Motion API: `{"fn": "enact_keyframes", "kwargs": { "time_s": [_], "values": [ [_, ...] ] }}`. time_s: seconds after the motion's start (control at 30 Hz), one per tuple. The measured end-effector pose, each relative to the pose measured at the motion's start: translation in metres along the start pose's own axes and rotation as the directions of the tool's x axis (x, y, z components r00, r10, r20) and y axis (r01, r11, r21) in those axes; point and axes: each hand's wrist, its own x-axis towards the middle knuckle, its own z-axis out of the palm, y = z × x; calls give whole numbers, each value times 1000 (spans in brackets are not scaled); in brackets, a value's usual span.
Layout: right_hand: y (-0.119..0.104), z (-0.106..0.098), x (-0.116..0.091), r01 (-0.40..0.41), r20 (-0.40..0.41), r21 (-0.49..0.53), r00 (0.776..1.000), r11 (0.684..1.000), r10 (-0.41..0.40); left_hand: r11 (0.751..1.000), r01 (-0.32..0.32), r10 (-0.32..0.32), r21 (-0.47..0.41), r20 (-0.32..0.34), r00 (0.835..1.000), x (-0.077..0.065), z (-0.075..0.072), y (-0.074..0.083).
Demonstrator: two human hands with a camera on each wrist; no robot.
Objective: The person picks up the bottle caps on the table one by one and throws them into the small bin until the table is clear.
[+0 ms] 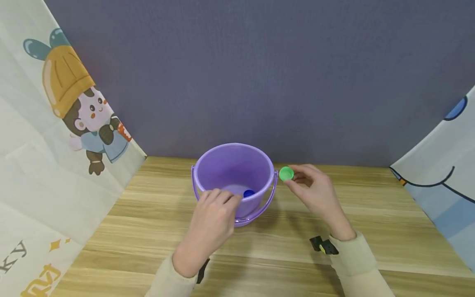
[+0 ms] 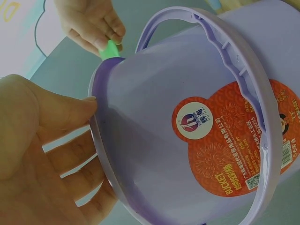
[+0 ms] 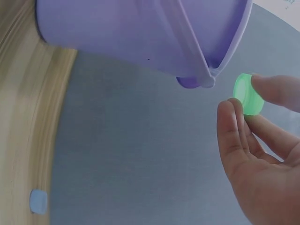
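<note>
A purple bucket stands upright on the table, with its handle hanging down at the near side. My left hand holds its near rim; in the left wrist view the thumb is at the rim, with the other fingers passing behind it. Just right of the bucket, my right hand pinches a small green bottle cap between thumb and fingers. The cap's hollow side faces up in the head view. Inside the bucket lies a small blue thing, partly hidden by the near wall.
Behind the bucket rises a grey-blue wall panel. Printed cloths hang at the left and right. The wood-grain table extends around the bucket. A red label is stuck on the bucket's near side.
</note>
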Motion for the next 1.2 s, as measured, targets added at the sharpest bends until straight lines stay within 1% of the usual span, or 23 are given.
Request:
{"fn": "enact_keyframes", "kwargs": {
  "time_s": [0.17,0.53,1.03,1.2],
  "values": [
    [-3,1,2,14,-4,8,1000,1000,-14,1000,-1,1,4,2,1000,1,0,0],
    [-16,3,8,27,23,-11,999,1000,-27,1000,1,-1,-6,8,1000,0,-1,-1],
    [-27,8,19,39,44,-34,998,999,-38,1000,0,0,1,13,1000,-1,-1,-1],
    [-30,9,22,48,51,-16,998,999,-47,1000,-1,1,2,10,1000,-1,-1,-1]
  ]
}}
